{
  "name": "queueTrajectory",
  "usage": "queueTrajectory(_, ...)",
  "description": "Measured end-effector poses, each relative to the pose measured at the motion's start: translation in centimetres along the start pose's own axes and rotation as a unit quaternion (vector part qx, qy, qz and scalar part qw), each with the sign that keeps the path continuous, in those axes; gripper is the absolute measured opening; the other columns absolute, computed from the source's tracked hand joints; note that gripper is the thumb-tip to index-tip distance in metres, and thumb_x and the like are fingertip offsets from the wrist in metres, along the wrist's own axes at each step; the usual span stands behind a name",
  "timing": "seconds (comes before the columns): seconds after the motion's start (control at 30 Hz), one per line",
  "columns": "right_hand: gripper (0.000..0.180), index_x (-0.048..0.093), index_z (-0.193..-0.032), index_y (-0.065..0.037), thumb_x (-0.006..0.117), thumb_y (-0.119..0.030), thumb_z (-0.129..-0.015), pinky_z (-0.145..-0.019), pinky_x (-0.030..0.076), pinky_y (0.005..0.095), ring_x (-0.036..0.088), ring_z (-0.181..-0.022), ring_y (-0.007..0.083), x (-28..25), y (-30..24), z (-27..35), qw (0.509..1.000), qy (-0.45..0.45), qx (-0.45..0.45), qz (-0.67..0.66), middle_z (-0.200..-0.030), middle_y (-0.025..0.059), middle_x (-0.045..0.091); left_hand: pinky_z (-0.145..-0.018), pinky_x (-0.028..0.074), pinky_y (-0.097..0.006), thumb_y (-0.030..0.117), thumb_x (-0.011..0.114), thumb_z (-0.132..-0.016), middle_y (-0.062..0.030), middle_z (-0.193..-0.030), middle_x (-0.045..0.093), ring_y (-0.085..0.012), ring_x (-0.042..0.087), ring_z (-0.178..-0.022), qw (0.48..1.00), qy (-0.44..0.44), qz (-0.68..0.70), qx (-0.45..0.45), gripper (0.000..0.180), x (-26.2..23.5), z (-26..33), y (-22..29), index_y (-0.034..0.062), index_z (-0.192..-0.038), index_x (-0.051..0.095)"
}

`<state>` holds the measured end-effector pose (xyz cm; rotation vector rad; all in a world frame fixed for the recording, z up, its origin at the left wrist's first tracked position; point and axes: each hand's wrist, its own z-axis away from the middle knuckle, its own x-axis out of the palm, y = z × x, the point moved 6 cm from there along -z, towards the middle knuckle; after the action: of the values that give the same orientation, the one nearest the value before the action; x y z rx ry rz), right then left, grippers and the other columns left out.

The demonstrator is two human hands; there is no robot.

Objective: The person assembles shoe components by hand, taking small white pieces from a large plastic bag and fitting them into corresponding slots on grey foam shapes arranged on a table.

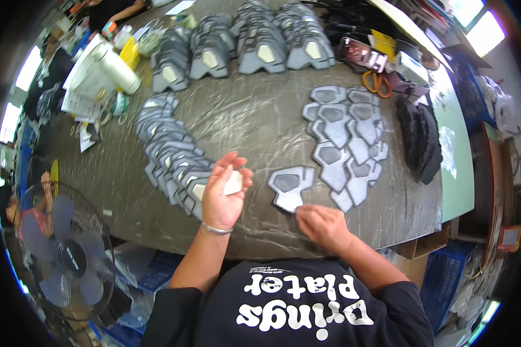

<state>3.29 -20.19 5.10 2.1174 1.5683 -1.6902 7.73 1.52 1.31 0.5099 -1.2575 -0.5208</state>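
The dark table [249, 121] carries overlapping grey pieces [331, 155] and orange-handled scissors [378, 84].

Garment: T-shirt [295, 298], black, short-sleeved; left sleeve [173, 312] and right sleeve [405, 312] plain black, forearms bare below them.
Print: large lettering [305, 316], white, bold, rounded, in two lines, upside down in this view; the line farther from the wearer's head partly mottled. Small print [275, 270], white, fine, beyond it.
Jewellery: bracelet [216, 230], one, narrow, silver-coloured, left wrist.
Hands: left [221, 199] and right [325, 226], both bare.
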Motion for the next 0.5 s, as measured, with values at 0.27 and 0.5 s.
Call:
queueTrajectory(0.27,0.019,0.068,-0.1,-0.003,0.072,-0.01,-0.082,-0.061,0.051,0.0264,0.064,-0.066,0.0167,-0.3,-1.1,-1.7,0.957,-0.061,0.226,-0.173,-0.086,0.0079,0.066,-0.086,0.05,-0.038,0.042,0.036,-0.102,-0.012,-0.114,0.063,-0.0263,0.061,-0.104,0.98,-0.111,0.145,-0.081,0.049,1.9,1.9,-2.7,0.0053,-0.133,0.048)
queueTrajectory(0.5,0.024,0.064,-0.102,0.003,0.07,-0.015,-0.088,-0.056,0.045,0.0195,0.056,-0.065,0.003,2.1,0.5,-2.9,0.831,-0.035,0.39,-0.395,-0.078,0.0008,0.063,-0.101,0.041,-0.039,0.046,0.036,-0.102,-0.0185,-0.126,0.057,-0.0233,0.054,-0.116,0.982,-0.132,0.063,-0.118,0.057,4.6,3.4,-4.5,0.0013,-0.136,0.042)
